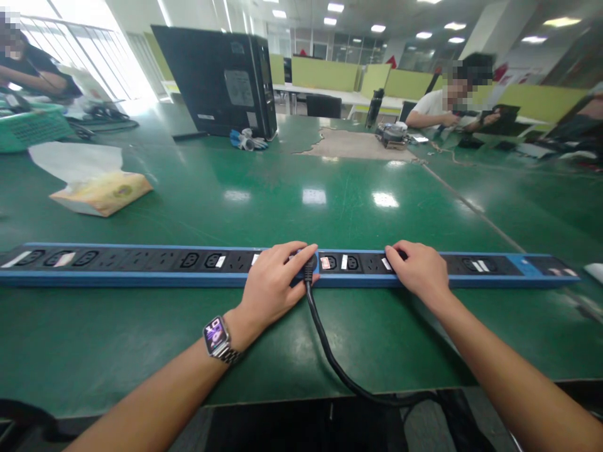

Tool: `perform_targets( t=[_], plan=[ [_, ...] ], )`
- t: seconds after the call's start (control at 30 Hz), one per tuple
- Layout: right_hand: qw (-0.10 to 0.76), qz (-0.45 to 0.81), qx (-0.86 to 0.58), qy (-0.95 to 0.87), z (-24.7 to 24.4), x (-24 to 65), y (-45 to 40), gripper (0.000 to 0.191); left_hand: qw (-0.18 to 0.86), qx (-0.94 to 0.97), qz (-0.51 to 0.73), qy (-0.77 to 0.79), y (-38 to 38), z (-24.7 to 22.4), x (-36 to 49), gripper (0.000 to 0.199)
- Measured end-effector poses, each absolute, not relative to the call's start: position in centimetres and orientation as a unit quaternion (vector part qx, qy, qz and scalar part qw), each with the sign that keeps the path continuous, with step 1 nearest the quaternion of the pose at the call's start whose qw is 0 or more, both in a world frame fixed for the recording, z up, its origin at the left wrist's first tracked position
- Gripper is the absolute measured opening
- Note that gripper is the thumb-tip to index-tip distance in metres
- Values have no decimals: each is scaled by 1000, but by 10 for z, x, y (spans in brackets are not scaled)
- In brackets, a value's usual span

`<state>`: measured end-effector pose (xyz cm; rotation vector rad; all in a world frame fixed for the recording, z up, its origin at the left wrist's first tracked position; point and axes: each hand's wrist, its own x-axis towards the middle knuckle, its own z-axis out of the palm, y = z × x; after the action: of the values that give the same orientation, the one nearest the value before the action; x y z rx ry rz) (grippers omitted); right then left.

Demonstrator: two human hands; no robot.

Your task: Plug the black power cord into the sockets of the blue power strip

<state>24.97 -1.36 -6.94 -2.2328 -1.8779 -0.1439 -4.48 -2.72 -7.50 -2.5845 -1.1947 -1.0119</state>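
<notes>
Green tabletop (273,182): glossy, reflecting ceiling lamps, filling the middle of the frame; worn through to a pale patch (343,144) at upper center.
Room: bright office, with yellow-green partitions (325,74) along the top of the frame and lit panels overhead.
Computer tower (211,81): black, standing at upper left of center, with bunched gloves (247,139) just beside its base.
Tissue pack (106,193): lying at left, with a white sheet pulled up.
Basket (32,130): green, at the upper left edge.
Co-worker (431,110): seated at upper right, with forearms over the table.
Power strip (348,280): lying across the frame just below mid-height, under both hands.
Left hand (276,276): near center, closed with fingers and thumb about the black plug (309,271); wearing a wristwatch (217,337).
Right hand (421,270): right of center, curled over the strip and touching it; cannot tell whether gripping, with most fingertips hidden.
Strip's look: long and narrow, blue-edged, with black sockets of differing shapes and small white labels.
Cable (325,342): black, thick, curving from the plug down past the table's near edge.
</notes>
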Motion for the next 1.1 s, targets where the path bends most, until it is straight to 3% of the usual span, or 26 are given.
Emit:
perform_targets(
  t=[0.13, 0.47, 0.6, 0.8, 1.1],
  plan=[
    [112, -46, -760, -639, -69, 249, -14, 44, 77, -847, -362, -383, -25, -78, -45, 28],
    [104, -44, -762, -638, -68, 249, -14, 43, 123, -743, -499, -428, -25, -50, -64, 32],
    [103, -44, -758, -643, -68, 250, -13, 43, 146, -702, -480, -506, -28, -40, -104, 32],
    [100, -49, -762, -638, -69, 250, -13, 44, 47, -640, -435, -631, -37, -58, -151, 32],
    [101, -53, -760, -640, -69, 249, -14, 44, 48, -719, -401, -566, -44, -69, -146, 28]
  ],
)
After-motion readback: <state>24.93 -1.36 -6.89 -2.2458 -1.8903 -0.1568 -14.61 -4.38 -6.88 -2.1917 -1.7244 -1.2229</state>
